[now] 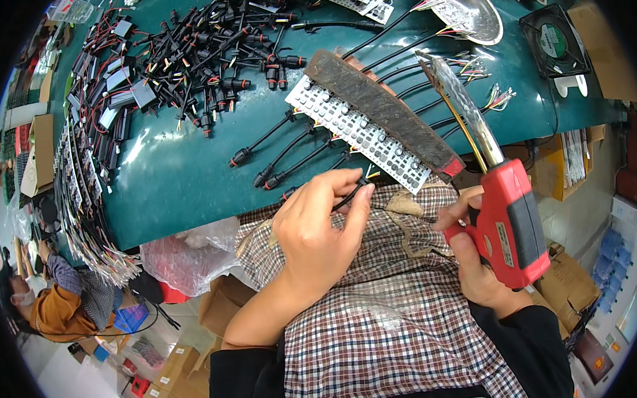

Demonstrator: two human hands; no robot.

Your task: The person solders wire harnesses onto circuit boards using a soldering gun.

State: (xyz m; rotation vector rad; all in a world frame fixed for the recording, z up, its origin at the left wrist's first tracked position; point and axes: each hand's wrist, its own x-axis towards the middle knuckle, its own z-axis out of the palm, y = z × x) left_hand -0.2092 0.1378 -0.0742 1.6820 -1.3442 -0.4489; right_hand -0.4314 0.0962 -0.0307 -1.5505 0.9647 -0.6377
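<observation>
Below connectors (pixel 213 49) and bar (pixel 382 116), left hand (pixel 318 219) pinches cable (pixel 348 198); right hand (pixel 483 282) grips soldering gun (pixel 508 221).

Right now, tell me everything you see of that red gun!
The gun has a red, plastic-looking body with a dark panel and pale label. A shiny, metallic tube and thin, brass-coloured rod stick out its front, slanting toward the picture's upper left. The right hand grips it.

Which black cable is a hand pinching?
The black cable in the left hand, near the lower right end of the white board. The other cables left of it lie on the green table.
</observation>
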